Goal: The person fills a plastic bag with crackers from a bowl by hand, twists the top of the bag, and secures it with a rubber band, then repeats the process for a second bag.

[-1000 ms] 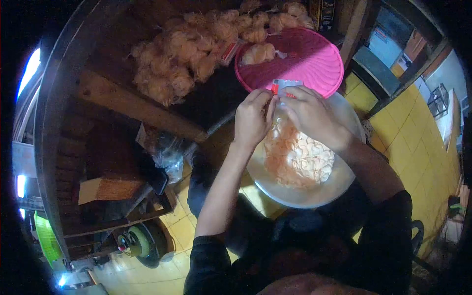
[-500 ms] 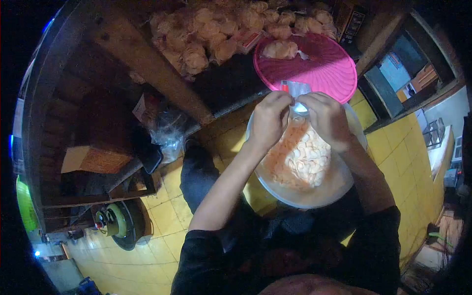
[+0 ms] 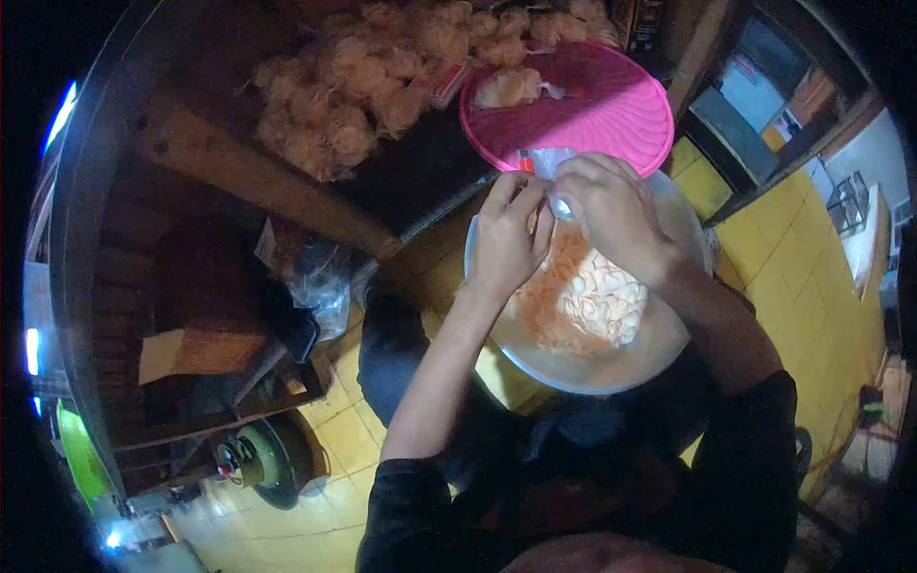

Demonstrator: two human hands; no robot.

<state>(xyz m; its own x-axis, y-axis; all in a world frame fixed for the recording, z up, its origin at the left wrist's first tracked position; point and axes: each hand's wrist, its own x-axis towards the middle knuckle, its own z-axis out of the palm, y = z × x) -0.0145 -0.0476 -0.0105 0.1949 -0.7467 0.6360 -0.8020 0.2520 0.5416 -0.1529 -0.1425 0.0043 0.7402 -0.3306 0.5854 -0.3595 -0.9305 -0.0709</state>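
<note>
My left hand [image 3: 504, 234] and my right hand [image 3: 611, 205] meet over the far side of a wide, whitish basin [image 3: 659, 349]. Both have their fingers closed on a small clear plastic bag [image 3: 549, 164], which shows between and just beyond the fingertips. A bit of red is visible at its left edge. Below the hands, the basin holds a heap of pale, thin, chip-like pieces [image 3: 607, 301], brightly lit on the right and reddish in shade on the left. Behind the basin lies a round pink ribbed lid or tray [image 3: 611, 124], with one filled bag [image 3: 508, 88] on it.
Many filled clear bags [image 3: 344, 95] are piled on the dark surface at the back left. A cardboard box [image 3: 201, 353] and crumpled clear plastic [image 3: 325, 286] sit in the wooden shelving at left. A green gas cylinder [image 3: 253, 456] stands on the yellow tiled floor [image 3: 344, 468].
The view has shifted slightly. My right hand has turned over the bag and closed nearer to my left hand, covering more of it. The bag is still in both hands.
</note>
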